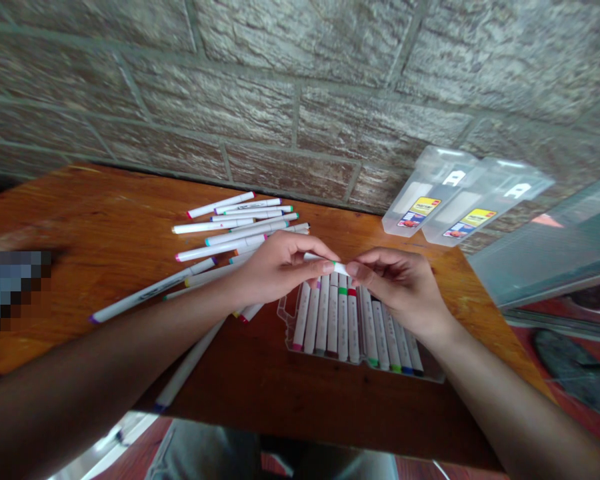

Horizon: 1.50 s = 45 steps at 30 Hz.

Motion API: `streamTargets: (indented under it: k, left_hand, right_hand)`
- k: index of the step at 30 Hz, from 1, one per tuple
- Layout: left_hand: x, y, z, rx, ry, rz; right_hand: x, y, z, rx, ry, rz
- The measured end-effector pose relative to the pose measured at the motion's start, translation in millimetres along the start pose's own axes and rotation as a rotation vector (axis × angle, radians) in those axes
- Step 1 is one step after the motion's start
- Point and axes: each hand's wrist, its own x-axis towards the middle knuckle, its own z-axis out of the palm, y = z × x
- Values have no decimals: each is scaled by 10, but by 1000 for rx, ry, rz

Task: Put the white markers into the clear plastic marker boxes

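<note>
A white marker with a green band (339, 267) is held between both hands above a clear plastic case (353, 361). Thumb and fingers of my left hand (285, 267) pinch its left part, and my right hand (405, 283) grips its right end. Several white markers (327, 323) with coloured ends lie side by side in the open case, their upper ends partly hidden by my hands. Left of the case, a loose pile of white markers (250, 227) is spread on the wooden table, partly covered by my left hand and forearm.
Two clear empty cases (415, 200) with yellow labels stand upright at the back right, against the stone wall (260, 113). One marker (190, 367) lies near the front edge of the table (105, 200). A pixelated patch covers something at the far left.
</note>
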Motion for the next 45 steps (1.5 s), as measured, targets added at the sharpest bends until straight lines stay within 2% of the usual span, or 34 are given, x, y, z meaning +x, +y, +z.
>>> streamTargets:
  k: [8, 17, 32, 45]
  left_hand:
    - [28, 22, -24, -88, 110, 24]
    - [61, -69, -73, -264, 246, 5]
    - [67, -58, -95, -316, 284, 22]
    - [64, -41, -84, -278, 304, 14]
  right_hand:
    - [-10, -20, 6, 125, 30, 33]
    - [-17, 19, -14, 171, 51, 52]
    - [-38, 68, -48, 269, 32, 37]
    - [-49, 80, -61, 258, 25, 33]
